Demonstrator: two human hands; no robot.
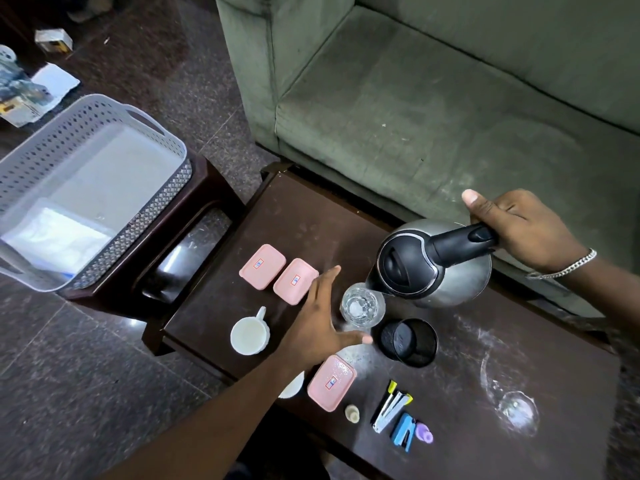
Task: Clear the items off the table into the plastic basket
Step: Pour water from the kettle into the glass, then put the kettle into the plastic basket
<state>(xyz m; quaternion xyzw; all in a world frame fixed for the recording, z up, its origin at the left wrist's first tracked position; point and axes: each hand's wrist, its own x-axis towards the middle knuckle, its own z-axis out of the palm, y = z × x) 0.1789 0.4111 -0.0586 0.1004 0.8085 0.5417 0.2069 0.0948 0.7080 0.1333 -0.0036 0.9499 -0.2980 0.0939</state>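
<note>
My right hand (523, 230) grips the black handle of a steel kettle (433, 268), which is tilted with its spout over a clear glass (362, 305) on the dark table (311, 216). My left hand (320, 323) hovers open just left of the glass, fingers spread. Around it lie two pink lidded boxes (262, 266) (295, 280), a third pink box (331, 382), a white cup (250, 332) and a black mesh holder (410, 342). The grey plastic basket (62, 133) sits on a stool at the left, holding something white.
Near the table's front edge lie a small cream cap (352, 412), a white stapler (391, 410), a blue stapler (404, 432), a purple piece (425, 432) and an overturned wine glass (512, 407). A green sofa (450, 98) stands behind the table. Papers lie on the floor far left.
</note>
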